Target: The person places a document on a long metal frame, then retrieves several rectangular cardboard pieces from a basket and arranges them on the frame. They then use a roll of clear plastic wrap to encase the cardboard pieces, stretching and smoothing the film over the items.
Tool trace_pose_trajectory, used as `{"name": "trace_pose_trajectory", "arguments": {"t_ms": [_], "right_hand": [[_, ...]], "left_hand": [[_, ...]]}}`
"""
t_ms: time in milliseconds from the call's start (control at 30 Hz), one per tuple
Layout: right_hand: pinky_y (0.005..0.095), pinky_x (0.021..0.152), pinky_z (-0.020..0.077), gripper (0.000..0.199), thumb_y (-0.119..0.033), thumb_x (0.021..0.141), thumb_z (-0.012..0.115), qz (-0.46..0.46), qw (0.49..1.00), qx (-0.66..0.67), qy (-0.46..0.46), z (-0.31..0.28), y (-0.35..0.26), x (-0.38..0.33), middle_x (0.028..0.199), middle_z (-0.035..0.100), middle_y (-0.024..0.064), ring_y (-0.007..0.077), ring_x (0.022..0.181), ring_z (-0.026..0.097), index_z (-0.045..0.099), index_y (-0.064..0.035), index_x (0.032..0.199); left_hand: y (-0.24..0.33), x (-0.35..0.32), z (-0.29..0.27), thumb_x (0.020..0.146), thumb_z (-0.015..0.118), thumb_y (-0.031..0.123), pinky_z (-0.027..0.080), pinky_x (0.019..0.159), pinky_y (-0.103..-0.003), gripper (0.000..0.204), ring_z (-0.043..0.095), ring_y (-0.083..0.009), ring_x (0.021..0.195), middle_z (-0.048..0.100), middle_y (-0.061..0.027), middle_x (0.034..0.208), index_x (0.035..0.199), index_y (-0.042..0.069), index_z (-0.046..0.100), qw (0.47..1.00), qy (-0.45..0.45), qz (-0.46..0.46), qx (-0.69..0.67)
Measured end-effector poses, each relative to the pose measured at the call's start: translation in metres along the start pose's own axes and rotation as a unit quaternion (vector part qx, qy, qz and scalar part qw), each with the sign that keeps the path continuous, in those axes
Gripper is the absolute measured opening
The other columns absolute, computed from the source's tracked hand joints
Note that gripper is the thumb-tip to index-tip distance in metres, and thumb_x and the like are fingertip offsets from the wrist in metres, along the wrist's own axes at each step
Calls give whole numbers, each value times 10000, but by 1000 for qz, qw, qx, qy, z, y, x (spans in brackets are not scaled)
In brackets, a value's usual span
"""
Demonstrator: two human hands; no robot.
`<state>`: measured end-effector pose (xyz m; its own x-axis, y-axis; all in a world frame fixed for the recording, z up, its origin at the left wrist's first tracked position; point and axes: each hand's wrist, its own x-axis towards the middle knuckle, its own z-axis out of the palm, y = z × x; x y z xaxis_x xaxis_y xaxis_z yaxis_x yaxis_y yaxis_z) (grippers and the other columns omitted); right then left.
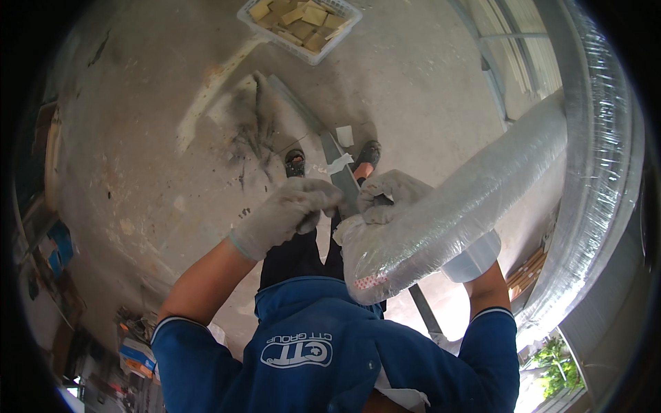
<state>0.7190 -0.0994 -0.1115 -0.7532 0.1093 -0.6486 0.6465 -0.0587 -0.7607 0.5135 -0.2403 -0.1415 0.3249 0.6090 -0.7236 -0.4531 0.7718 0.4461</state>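
My left hand, in a grey-white glove, is closed, with thumb and fingers pressed together in front of my waist. My right hand, gloved too, curls its fingers beside the near end of a long bundle wrapped in shiny clear plastic film. I cannot make out what either hand pinches. The bundle slants from my waist up to the right, across my right arm, and has a red-and-white patch near its end. A translucent plastic piece sits against my right forearm. Below my hands runs a grey metal bar.
A white plastic crate of flat wooden pieces stands ahead on the stained concrete floor. White scraps lie by my feet. A large film-wrapped curved length rises at the right, near a metal rack. Boxes and clutter fill the left side.
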Motion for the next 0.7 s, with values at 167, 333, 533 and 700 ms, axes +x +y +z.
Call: {"name": "trace_pose_trajectory", "arguments": {"t_ms": [167, 333, 533, 700], "right_hand": [[331, 697, 477, 187, -200, 789, 694, 32, 999, 10, -34, -4, 0, 1, 773, 654, 77, 166, 754, 644, 692, -16, 819], [333, 690, 475, 176, -177, 785, 702, 33, 998, 22, -41, -4, 3, 2, 778, 660, 75, 156, 742, 641, 697, -7, 827], [302, 683, 474, 133, -101, 777, 733, 12, 999, 34, -22, -4, 4, 1, 775, 666, 72, 137, 733, 625, 720, 11, 848], [296, 775, 521, 173, -97, 838, 729, 42, 991, 101, -74, -5, 12, 3, 921, 734, 92, 163, 856, 687, 760, 10, 969]], "left_hand": [[-7, 10, 5, 895, 742, 147, 341, 446, -186, 227, 488, -34, 535, 622, 8, 750, 1057, -9, 714, 994, -98, -51, 16], [-4, 10, 12, 868, 774, 122, 404, 493, -216, 227, 524, -50, 564, 671, -6, 789, 1034, -22, 718, 987, -88, 21, 134], [-7, 2, 34, 782, 772, 156, 498, 611, -377, 253, 634, -242, 642, 683, -98, 789, 991, 22, 721, 851, 48, 251, 459], [-8, -6, 44, 738, 753, 165, 469, 606, -409, 163, 607, -280, 650, 582, -80, 719, 852, 82, 673, 723, 102, 350, 587]]}}
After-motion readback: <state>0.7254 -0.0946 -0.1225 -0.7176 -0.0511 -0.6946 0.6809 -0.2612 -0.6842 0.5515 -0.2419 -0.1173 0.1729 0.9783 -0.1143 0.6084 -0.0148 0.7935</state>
